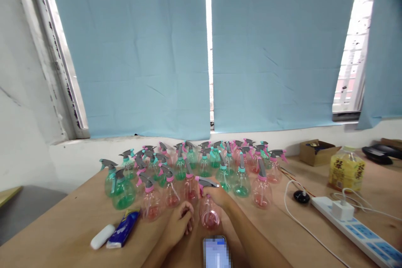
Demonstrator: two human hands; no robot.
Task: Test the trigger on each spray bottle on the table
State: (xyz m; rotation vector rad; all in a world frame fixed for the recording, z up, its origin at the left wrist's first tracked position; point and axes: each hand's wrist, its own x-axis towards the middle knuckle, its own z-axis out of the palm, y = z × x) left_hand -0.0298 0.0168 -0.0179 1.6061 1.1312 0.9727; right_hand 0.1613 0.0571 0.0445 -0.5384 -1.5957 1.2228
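Note:
My right hand (220, 198) is wrapped round the neck of a pink spray bottle (210, 213) with a grey trigger head, standing on the wooden table (63, 230). My left hand (181, 220) rests on the table just left of that bottle, fingers curled loosely, holding nothing that I can see. Behind them stand several pink and green spray bottles (194, 167) in rows. A phone (216, 252) lies near my wrists at the bottom edge.
A blue tissue pack (124, 228) and a white case (102, 236) lie at the left front. A white power strip (358, 228) with a plugged charger and cables, a yellow drink bottle (346, 168) and a cardboard box (317, 152) sit at the right. Blue blinds cover the windows.

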